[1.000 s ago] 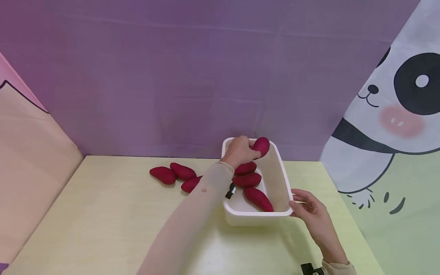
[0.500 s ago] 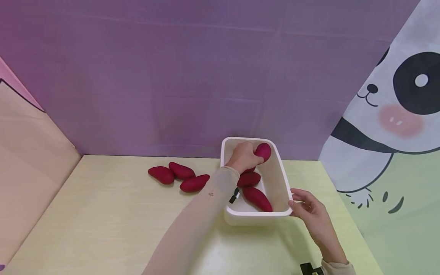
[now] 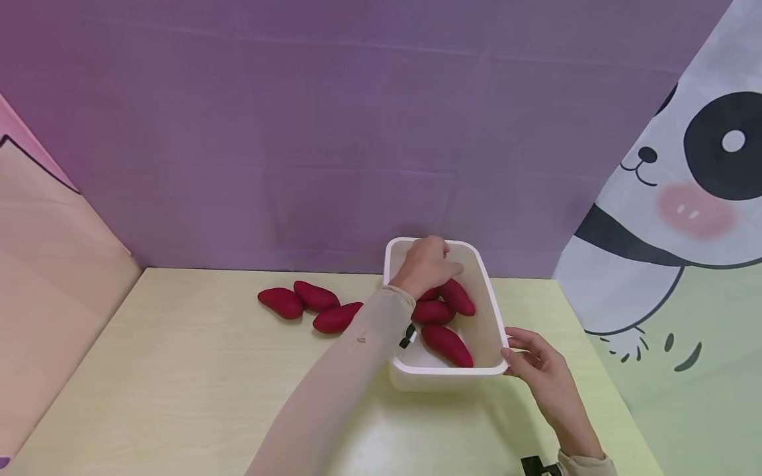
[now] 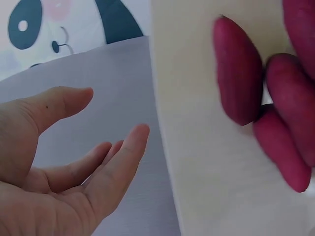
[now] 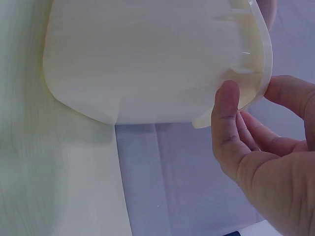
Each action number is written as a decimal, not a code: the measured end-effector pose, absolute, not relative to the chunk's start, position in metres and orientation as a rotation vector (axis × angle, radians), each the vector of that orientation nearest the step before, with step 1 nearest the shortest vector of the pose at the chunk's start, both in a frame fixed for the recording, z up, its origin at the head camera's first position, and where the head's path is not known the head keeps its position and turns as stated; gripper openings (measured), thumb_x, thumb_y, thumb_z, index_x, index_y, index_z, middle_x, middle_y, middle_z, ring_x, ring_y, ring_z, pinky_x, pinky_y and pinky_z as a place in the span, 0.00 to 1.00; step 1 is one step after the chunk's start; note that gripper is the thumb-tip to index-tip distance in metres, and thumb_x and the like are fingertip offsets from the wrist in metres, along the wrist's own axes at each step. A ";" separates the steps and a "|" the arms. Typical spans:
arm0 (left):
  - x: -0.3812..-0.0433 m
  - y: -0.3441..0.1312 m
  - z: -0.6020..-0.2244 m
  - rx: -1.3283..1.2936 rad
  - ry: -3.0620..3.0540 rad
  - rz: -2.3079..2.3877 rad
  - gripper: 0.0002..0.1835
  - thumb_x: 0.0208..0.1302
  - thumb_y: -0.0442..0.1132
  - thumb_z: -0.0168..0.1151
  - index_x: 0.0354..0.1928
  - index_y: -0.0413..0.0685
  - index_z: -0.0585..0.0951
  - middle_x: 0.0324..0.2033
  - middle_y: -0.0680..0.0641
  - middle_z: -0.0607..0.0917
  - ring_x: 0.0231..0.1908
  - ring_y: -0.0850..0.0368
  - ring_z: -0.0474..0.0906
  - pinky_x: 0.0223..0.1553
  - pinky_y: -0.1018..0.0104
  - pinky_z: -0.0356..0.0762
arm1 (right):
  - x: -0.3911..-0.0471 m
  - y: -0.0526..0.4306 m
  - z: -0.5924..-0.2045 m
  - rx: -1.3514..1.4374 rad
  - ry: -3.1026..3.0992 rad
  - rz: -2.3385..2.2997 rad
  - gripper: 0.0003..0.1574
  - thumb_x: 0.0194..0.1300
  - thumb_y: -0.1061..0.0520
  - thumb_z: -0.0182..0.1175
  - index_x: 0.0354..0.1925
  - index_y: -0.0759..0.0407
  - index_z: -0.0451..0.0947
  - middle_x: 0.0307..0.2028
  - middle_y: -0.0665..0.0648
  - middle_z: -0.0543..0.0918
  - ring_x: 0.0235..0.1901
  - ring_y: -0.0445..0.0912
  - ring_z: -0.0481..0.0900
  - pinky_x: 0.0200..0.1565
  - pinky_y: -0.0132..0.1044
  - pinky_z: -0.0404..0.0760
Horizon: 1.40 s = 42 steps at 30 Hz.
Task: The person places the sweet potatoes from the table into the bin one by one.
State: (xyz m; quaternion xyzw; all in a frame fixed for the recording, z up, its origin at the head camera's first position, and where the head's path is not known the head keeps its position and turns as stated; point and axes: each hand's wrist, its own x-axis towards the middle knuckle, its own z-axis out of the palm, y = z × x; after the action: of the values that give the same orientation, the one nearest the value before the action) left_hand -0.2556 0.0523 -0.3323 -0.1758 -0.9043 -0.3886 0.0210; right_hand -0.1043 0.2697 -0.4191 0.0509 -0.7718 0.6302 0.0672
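Observation:
My left hand (image 3: pixel 427 264) is above the far end of a white plastic box (image 3: pixel 497 317), thumb and fingers spread with nothing between them. In the left wrist view this hand (image 4: pixel 74 167) appears apart from the sweet potatoes. Inside the box lie several dark red sweet potatoes; one sweet potato (image 3: pixel 457 297) leans toward the right wall, and another sweet potato (image 3: pixel 446 345) lies near the front. My right hand (image 3: pixel 538 370) pinches the rim at the box's front right corner; the right wrist view shows its thumb (image 5: pixel 227 105) against the outer side.
On the table (image 3: pixel 208 370), left of the box, three sweet potatoes (image 3: pixel 281 303) lie close together. A purple cloth wall (image 3: pixel 297 145) rises behind the table's far edge. A panda-print panel (image 3: pixel 684 231) borders the right side.
My left hand lowered a sweet potato into the box and let go of it; it now lies against the others near the right wall. My right hand stays on the rim.

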 end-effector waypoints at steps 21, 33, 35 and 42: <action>-0.223 -0.031 -0.327 -0.506 -2.739 -1.441 0.24 0.61 0.45 0.70 0.56 0.40 0.80 0.48 0.45 0.84 0.47 0.51 0.83 0.48 0.60 0.80 | -0.101 0.271 -0.420 0.132 -2.302 1.907 0.23 0.69 0.68 0.61 0.59 0.77 0.70 0.45 0.62 0.80 0.37 0.45 0.85 0.37 0.39 0.86; -0.197 -0.097 -0.363 -0.470 -2.682 -1.417 0.24 0.62 0.41 0.71 0.58 0.40 0.79 0.54 0.45 0.82 0.49 0.47 0.83 0.49 0.56 0.81 | -0.102 0.268 -0.419 0.122 -2.305 1.907 0.23 0.69 0.68 0.61 0.59 0.77 0.70 0.45 0.65 0.80 0.37 0.45 0.85 0.37 0.40 0.86; -0.195 -0.105 -0.374 -0.446 -2.682 -1.410 0.24 0.61 0.41 0.71 0.58 0.39 0.79 0.53 0.43 0.82 0.49 0.46 0.83 0.49 0.54 0.81 | -0.102 0.267 -0.419 0.116 -2.307 1.905 0.23 0.69 0.68 0.61 0.59 0.77 0.70 0.45 0.64 0.80 0.37 0.45 0.85 0.37 0.41 0.86; -0.188 -0.129 -0.413 -0.391 -2.705 -1.357 0.26 0.61 0.40 0.73 0.59 0.39 0.79 0.52 0.40 0.82 0.50 0.43 0.80 0.51 0.50 0.80 | -0.103 0.266 -0.419 0.139 -2.292 1.920 0.23 0.69 0.68 0.60 0.59 0.77 0.70 0.45 0.64 0.80 0.37 0.44 0.85 0.37 0.40 0.86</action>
State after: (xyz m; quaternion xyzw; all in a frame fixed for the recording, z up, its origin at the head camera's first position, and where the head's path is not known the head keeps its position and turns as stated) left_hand -0.1884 -0.1290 -0.4127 -0.1281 -0.8855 -0.4444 0.0451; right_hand -0.1033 0.2661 -0.4193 0.0464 -0.7636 0.6398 0.0741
